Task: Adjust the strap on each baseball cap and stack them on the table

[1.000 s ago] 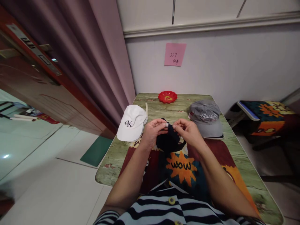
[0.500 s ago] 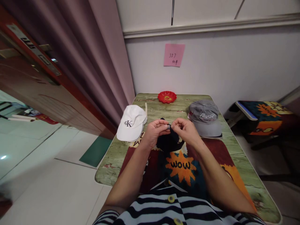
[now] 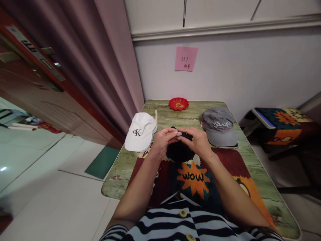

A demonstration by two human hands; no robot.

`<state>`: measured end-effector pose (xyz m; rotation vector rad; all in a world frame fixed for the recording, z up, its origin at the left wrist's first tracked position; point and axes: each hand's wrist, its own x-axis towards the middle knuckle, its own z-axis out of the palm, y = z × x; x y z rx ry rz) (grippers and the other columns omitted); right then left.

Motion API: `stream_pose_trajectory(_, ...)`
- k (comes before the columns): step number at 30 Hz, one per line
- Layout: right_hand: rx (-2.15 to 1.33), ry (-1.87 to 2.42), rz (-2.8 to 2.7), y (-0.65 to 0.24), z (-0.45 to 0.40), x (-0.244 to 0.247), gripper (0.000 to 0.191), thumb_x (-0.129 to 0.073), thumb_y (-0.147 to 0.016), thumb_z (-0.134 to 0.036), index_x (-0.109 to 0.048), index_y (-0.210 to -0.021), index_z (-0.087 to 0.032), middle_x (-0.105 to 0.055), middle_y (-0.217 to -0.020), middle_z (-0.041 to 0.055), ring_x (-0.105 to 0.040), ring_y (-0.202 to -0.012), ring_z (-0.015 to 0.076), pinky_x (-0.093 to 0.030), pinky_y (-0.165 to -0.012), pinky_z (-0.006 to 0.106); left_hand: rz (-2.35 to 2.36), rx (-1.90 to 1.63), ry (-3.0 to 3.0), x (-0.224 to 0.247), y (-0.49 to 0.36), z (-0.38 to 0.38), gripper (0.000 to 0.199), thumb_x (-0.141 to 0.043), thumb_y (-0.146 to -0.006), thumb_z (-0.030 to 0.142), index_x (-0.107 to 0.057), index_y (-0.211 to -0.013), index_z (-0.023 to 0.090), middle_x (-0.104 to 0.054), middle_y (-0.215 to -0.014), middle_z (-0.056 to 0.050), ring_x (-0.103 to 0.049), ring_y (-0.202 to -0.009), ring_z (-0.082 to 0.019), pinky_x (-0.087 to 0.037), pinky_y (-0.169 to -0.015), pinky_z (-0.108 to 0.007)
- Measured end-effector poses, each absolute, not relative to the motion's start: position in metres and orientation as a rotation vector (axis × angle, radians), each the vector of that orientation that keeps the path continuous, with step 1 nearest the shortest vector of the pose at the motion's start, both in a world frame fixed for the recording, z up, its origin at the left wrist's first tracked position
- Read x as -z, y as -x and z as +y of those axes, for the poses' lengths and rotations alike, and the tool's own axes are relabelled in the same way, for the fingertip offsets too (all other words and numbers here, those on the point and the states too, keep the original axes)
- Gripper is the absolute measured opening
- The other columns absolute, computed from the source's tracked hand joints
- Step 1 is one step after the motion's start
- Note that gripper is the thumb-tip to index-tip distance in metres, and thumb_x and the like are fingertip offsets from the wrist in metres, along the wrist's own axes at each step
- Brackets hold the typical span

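A black cap (image 3: 180,152) rests on the patterned mat in the middle of the table, its upper part under my hands. My left hand (image 3: 164,139) pinches a small metal buckle (image 3: 179,134) at the cap's strap. From the other side, my right hand (image 3: 198,139) holds the black strap (image 3: 187,135) between thumb and fingers. To the left lies a white cap (image 3: 140,132) with black letters, its strap end sticking out behind. A grey cap (image 3: 222,129) with white lettering sits to the right.
At the table's back edge stands a red scalloped dish (image 3: 178,104). The patterned mat (image 3: 194,177) covers the near middle of the table. A pink note (image 3: 186,59) is stuck on the wall. Beyond the table's right side is another patterned surface (image 3: 288,122).
My right hand has shifted slightly, with its fingers now laid along the black strap. More of the strap shows beside the buckle, and the black cap's outline has changed.
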<state>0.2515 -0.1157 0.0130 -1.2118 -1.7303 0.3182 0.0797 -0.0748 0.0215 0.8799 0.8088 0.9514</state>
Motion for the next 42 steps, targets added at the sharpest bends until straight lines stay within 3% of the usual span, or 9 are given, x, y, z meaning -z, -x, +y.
stream_pose_trajectory(9,-0.269,1.356,-1.713,-0.252,-0.119,-0.012,0.02,-0.071,-0.089,-0.038,-0.079,-0.1,-0.022,-0.074,-0.08,0.0048,-0.063,-0.067,0.0178,-0.048,-0.066,0.029,0.906,-1.034,-0.935,-0.018,-0.066,-0.07,0.038,-0.088,-0.062,0.028,-0.07,-0.093,0.014,-0.071,-0.07,0.001,-0.064,-0.058,-0.007,-0.054,-0.062,-0.019)
stream_pose_trajectory(16,-0.384,1.337,-1.754,-0.252,-0.118,-0.016,0.021,-0.068,-0.09,-0.037,-0.077,-0.102,-0.023,-0.074,-0.086,0.0062,-0.064,-0.076,0.0202,-0.048,-0.071,0.031,0.999,-1.027,-1.24,-0.021,-0.064,-0.069,0.023,-0.072,-0.074,0.026,-0.07,-0.094,0.015,-0.06,-0.062,0.003,-0.052,-0.052,-0.008,-0.04,-0.049,-0.019)
stream_pose_trajectory(22,-0.479,1.268,-1.731,-0.255,-0.105,-0.018,0.023,-0.067,-0.09,-0.036,-0.077,-0.104,-0.022,-0.075,-0.092,0.0064,-0.064,-0.079,0.0196,-0.047,-0.074,0.031,0.877,-0.688,-1.688,-0.039,-0.065,-0.052,0.036,-0.073,-0.081,0.04,-0.074,-0.111,0.02,-0.07,-0.082,-0.004,-0.056,-0.052,-0.011,-0.043,-0.049,-0.024)
stream_pose_trajectory(25,-0.689,1.262,-1.661,-0.263,-0.098,-0.013,0.034,-0.069,-0.086,-0.038,-0.073,-0.114,-0.02,-0.073,-0.093,0.0058,-0.062,-0.074,0.0175,-0.047,-0.069,0.03,0.814,-0.534,-1.608,-0.037,-0.065,-0.039,0.035,-0.075,-0.08,0.047,-0.074,-0.098,0.016,-0.06,-0.059,0.0,-0.055,-0.048,-0.012,-0.042,-0.048,-0.023)
stream_pose_trajectory(28,-1.013,1.235,-1.583,-0.276,-0.096,-0.005,0.052,-0.07,-0.081,-0.041,-0.065,-0.127,-0.018,-0.072,-0.097,0.0053,-0.061,-0.071,0.0152,-0.048,-0.065,0.028,0.83,-0.609,-1.514,-0.03,-0.062,-0.03,0.035,-0.078,-0.078,0.046,-0.072,-0.092,0.016,-0.061,-0.06,0.001,-0.056,-0.05,-0.011,-0.044,-0.05,-0.021)
stream_pose_trajectory(31,-1.17,1.254,-1.636,-0.286,-0.096,-0.001,0.037,-0.069,-0.081,-0.043,-0.07,-0.107,-0.016,-0.07,-0.085,0.0029,-0.061,-0.072,0.016,-0.047,-0.067,0.028,0.849,-0.663,-1.437,-0.027,-0.057,-0.026,0.035,-0.08,-0.077,0.044,-0.072,-0.093,0.015,-0.063,-0.062,0.0,-0.056,-0.051,-0.009,-0.047,-0.052,-0.02)
stream_pose_trajectory(34,-0.974,1.341,-1.659,-0.291,-0.093,-0.004,0.024,-0.065,-0.084,-0.04,-0.07,-0.091,-0.017,-0.069,-0.078,0.0019,-0.06,-0.072,0.0169,-0.046,-0.069,0.029,0.849,-0.68,-1.423,-0.03,-0.053,-0.027,0.034,-0.081,-0.076,0.044,-0.071,-0.091,0.015,-0.062,-0.061,0.001,-0.056,-0.05,-0.009,-0.047,-0.051,-0.02)
stream_pose_trajectory(38,-0.576,1.364,-1.655,-0.297,-0.09,-0.01,0.021,-0.057,-0.089,-0.031,-0.073,-0.1,-0.022,-0.075,-0.098,0.0044,-0.066,-0.092,0.0226,-0.047,-0.085,0.034,0.806,-0.633,-1.457,-0.037,-0.047,-0.032,0.031,-0.079,-0.079,0.044,-0.072,-0.092,0.017,-0.06,-0.058,0.002,-0.055,-0.05,-0.009,-0.045,-0.05,-0.02)
stream_pose_trajectory(42,-0.653,1.419,-1.71,-0.303,-0.094,-0.007,0.023,-0.054,-0.086,-0.027,-0.075,-0.091,-0.022,-0.076,-0.092,0.0026,-0.066,-0.088,0.0221,-0.047,-0.083,0.033,0.783,-0.502,-1.542,-0.039,-0.043,-0.035,0.027,-0.077,-0.081,0.042,-0.076,-0.092,0.018,-0.055,-0.054,0.003,-0.051,-0.049,-0.009,-0.039,-0.048,-0.019)
